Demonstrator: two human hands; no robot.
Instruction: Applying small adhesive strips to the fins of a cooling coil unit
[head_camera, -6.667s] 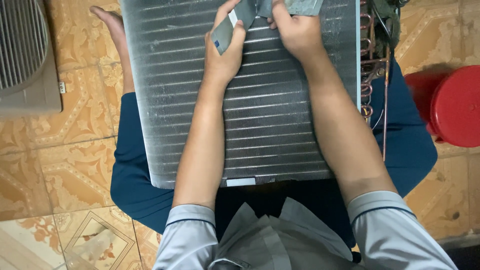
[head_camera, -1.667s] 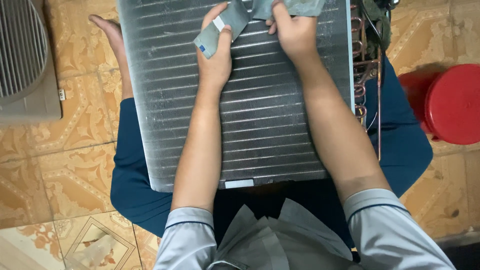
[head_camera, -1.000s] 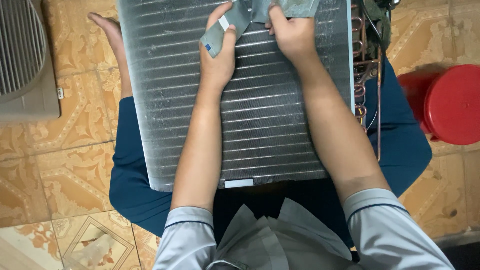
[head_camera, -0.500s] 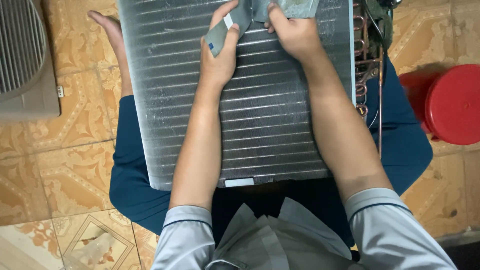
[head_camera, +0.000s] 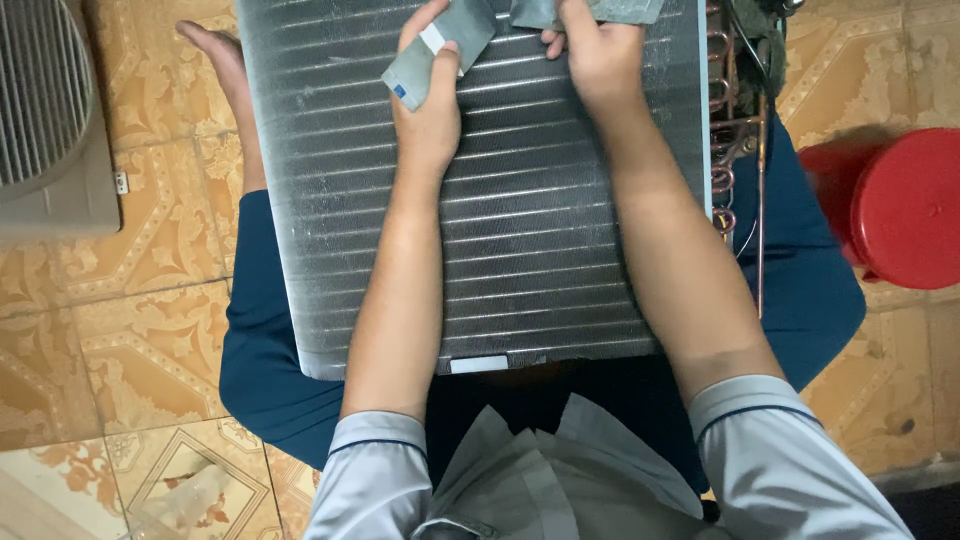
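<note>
**Fingers closed on grey tape over a finned coil**

Fingers (head_camera: 448, 52) of the left hand (head_camera: 430, 120) are closed around a grey roll of tape (head_camera: 440, 50), which sits at about 12 o'clock of the view, near the top edge. The largest thing is the finned coil panel (head_camera: 480, 230); it lies flat across the lap, on the dark blue trousers (head_camera: 270, 380), and both forearms rest over it. At 3 o'clock of the panel, copper tubes (head_camera: 735, 150) run along its side. Further at 3 o'clock a red stool (head_camera: 905, 210) stands on the tiled floor (head_camera: 130, 330), and at 10 o'clock there is a grey fan grille (head_camera: 45, 100). The right hand (head_camera: 600, 60) pinches the loose grey strip (head_camera: 590, 10) of tape, just beside the roll.

In my judgement, the soft fins can bend if the wrists press too hard on them. The strip may also fold and stick to itself, because it is pulled between two hands with little tension.
</note>
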